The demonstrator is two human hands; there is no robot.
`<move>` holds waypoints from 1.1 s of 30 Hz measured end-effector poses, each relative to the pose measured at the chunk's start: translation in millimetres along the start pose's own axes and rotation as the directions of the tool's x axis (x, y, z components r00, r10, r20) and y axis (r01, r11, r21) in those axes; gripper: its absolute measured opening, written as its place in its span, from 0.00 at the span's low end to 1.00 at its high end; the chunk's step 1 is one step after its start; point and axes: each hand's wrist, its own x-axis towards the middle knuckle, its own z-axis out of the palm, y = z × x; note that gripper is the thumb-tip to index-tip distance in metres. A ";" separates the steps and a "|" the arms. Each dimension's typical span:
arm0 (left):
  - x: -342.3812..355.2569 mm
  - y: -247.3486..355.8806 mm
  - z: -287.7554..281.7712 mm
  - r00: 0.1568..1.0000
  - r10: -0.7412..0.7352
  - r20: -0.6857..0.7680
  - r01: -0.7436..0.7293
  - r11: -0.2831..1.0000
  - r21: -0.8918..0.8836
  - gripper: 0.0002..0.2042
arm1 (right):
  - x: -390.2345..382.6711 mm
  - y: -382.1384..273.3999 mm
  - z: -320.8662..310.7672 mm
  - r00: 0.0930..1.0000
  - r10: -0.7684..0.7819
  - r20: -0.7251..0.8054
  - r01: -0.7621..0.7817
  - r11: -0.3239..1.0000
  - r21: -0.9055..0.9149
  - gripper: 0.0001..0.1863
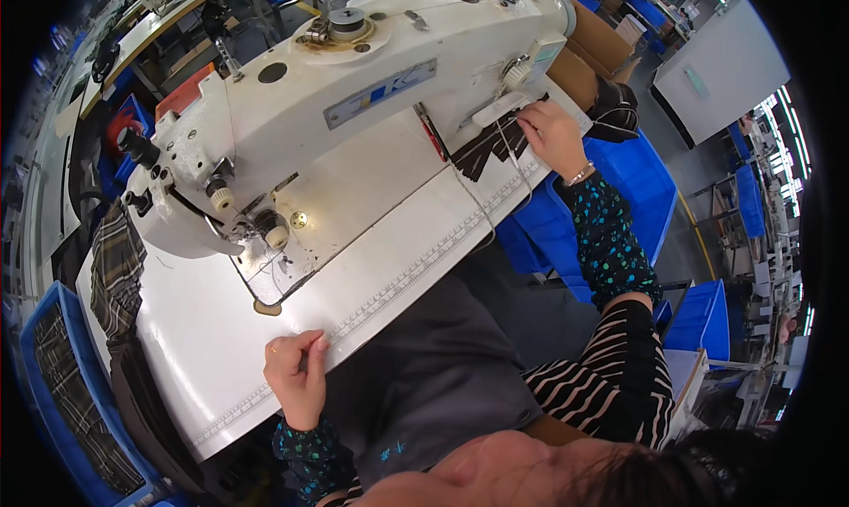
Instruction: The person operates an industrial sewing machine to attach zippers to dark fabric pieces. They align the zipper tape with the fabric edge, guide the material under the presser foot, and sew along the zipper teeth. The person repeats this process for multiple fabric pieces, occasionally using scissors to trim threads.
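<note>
right hand [550, 135] at the dark strips [482, 156], left hand [296, 374] at the table's front edge

sits at a white table [168, 317], before a big white sewing machine [292, 100]. reaches with the right hand out to the right, with fingertips drawn together at the far side of the dark strips; cannot tell whether in a grip on a strip or merely in touch with the bunch. has the dark strips fanned out on the table, in front of the machine's right end, with a pale cord [482, 208] in loose loops about them and toward the front edge. has a slim red tool [432, 138] just left of the strips.

holds the left hand at the near edge, beside the printed ruler [416, 268], with fingers curled and thumb against forefinger; cannot tell whether anything as fine as a thread lies between.

wears spotted dark sleeves [610, 233], a bracelet [579, 172] on the right wrist, and a dark grey apron [416, 365] over the lap.

has plaid cloth [119, 268] at the table's left end, near a blue bin [31, 330] with more plaid inside. has, to the right, blue tubs [650, 197] beside the table, and a dark bundle [616, 109] near a cardboard box [601, 38].
</note>
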 end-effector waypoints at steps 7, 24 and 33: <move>0.3 -0.3 0.9 1.000 0.001 -0.001 -0.001 1.000 -0.015 0.04 | 6.4 -20.7 13.8 0.990 -0.114 0.087 0.108 0.992 0.071 0.06; 0.3 4.3 3.2 1.000 0.011 0.000 -0.011 1.000 0.014 0.03 | -4.5 -47.8 -84.1 0.892 0.025 -0.451 -0.071 0.994 -0.084 0.17; 8.9 18.2 -2.7 0.985 -0.076 0.156 0.104 0.978 -0.180 0.07 | 13.8 -211.1 -37.7 0.842 -0.540 -0.004 0.459 0.712 0.532 0.14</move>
